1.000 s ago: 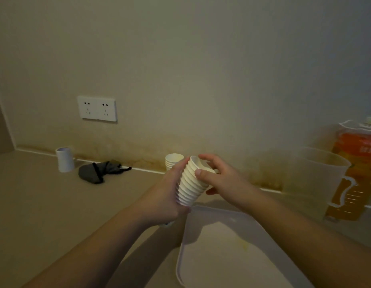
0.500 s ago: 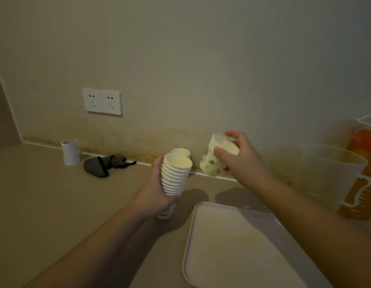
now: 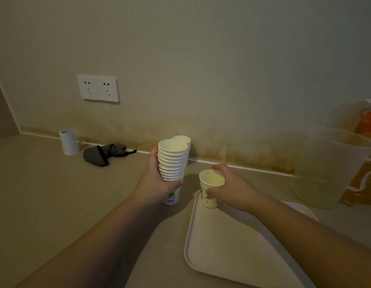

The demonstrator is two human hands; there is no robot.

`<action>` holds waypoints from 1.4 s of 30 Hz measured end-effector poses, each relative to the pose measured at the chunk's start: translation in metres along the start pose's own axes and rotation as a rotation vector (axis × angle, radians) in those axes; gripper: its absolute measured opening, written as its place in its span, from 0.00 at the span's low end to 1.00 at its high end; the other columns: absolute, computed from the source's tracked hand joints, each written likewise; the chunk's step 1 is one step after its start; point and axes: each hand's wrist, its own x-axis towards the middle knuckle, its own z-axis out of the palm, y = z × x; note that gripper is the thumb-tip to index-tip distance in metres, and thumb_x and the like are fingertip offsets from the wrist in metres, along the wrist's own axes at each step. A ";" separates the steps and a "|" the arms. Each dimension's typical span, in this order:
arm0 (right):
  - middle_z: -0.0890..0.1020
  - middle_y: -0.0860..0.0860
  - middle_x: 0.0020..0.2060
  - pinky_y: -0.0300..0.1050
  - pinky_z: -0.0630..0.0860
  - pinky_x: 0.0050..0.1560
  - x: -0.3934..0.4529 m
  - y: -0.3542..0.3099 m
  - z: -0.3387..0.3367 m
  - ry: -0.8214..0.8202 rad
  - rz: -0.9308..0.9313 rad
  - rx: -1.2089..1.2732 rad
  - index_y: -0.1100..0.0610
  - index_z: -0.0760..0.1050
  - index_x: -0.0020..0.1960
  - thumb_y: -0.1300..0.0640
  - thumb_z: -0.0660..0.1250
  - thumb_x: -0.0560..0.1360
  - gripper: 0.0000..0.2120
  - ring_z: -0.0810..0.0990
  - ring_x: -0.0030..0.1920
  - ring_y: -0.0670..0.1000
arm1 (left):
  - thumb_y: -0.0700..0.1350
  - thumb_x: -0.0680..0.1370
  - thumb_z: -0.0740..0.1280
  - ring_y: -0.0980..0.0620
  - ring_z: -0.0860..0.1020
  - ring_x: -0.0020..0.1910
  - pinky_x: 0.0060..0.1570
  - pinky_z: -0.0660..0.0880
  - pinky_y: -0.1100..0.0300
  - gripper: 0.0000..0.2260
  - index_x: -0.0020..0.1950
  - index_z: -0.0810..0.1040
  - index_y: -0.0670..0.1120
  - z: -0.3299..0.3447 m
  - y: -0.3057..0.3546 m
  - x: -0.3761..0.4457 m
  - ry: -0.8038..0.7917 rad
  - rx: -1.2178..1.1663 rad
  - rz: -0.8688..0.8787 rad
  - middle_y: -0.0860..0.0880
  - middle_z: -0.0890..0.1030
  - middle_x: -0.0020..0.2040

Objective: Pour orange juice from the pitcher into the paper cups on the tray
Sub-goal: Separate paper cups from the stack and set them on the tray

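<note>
A person's right hand (image 3: 232, 189) grips a single paper cup (image 3: 210, 189) upright at the tray's (image 3: 222, 256) far-left corner. The left hand (image 3: 159, 179) clasps a stack of cups (image 3: 172, 161) beside it; the clear pitcher (image 3: 328, 167) stands far right.

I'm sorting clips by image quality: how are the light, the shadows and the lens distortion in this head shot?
Head view: dim, warm, even light with no glare; soft shadows fall under the left hand holding the cup stack and behind the single cup gripped by the right hand; wide-angle bending curves the tray edge and stretches the pitcher at the right; mostly sharp.
</note>
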 end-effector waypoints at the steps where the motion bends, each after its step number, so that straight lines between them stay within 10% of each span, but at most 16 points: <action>1: 0.74 0.49 0.68 0.43 0.73 0.55 0.000 0.001 0.001 0.001 -0.001 -0.001 0.44 0.62 0.76 0.48 0.75 0.70 0.39 0.75 0.61 0.49 | 0.36 0.68 0.81 0.68 0.72 0.64 0.62 0.72 0.58 0.46 0.72 0.58 0.64 0.000 0.000 0.000 0.001 0.003 -0.004 0.67 0.70 0.65; 25: 0.70 0.50 0.73 0.46 0.71 0.62 0.054 -0.006 0.009 0.130 0.004 0.036 0.47 0.60 0.78 0.49 0.75 0.71 0.41 0.72 0.68 0.52 | 0.39 0.68 0.82 0.54 0.73 0.69 0.69 0.73 0.41 0.46 0.78 0.60 0.53 -0.006 -0.025 0.032 0.080 -0.042 -0.078 0.61 0.74 0.66; 34: 0.73 0.51 0.69 0.47 0.77 0.56 0.074 -0.004 0.026 0.087 0.002 0.044 0.46 0.62 0.77 0.51 0.76 0.70 0.40 0.76 0.61 0.51 | 0.71 0.68 0.72 0.54 0.66 0.74 0.66 0.70 0.56 0.47 0.82 0.55 0.59 -0.044 -0.038 0.033 -0.043 -0.046 -0.155 0.54 0.66 0.76; 36: 0.74 0.51 0.69 0.49 0.77 0.57 0.075 -0.002 0.028 0.078 -0.011 0.050 0.45 0.62 0.77 0.51 0.76 0.71 0.39 0.75 0.59 0.49 | 0.70 0.76 0.63 0.50 0.65 0.75 0.62 0.70 0.64 0.36 0.80 0.62 0.55 -0.062 -0.043 0.040 0.089 0.136 -0.215 0.51 0.65 0.77; 39: 0.72 0.51 0.70 0.43 0.72 0.55 0.075 -0.001 0.029 0.079 -0.017 0.020 0.45 0.61 0.77 0.52 0.77 0.71 0.40 0.73 0.59 0.48 | 0.65 0.81 0.61 0.39 0.56 0.80 0.76 0.59 0.48 0.29 0.79 0.67 0.53 -0.095 -0.068 0.059 0.071 0.809 -0.349 0.41 0.59 0.81; 42: 0.69 0.51 0.72 0.43 0.69 0.55 0.075 -0.001 0.031 0.076 -0.024 -0.006 0.43 0.58 0.78 0.50 0.77 0.70 0.43 0.72 0.59 0.49 | 0.66 0.82 0.55 0.35 0.46 0.81 0.78 0.50 0.37 0.26 0.79 0.64 0.61 -0.129 -0.101 0.089 -0.021 0.899 -0.672 0.41 0.47 0.83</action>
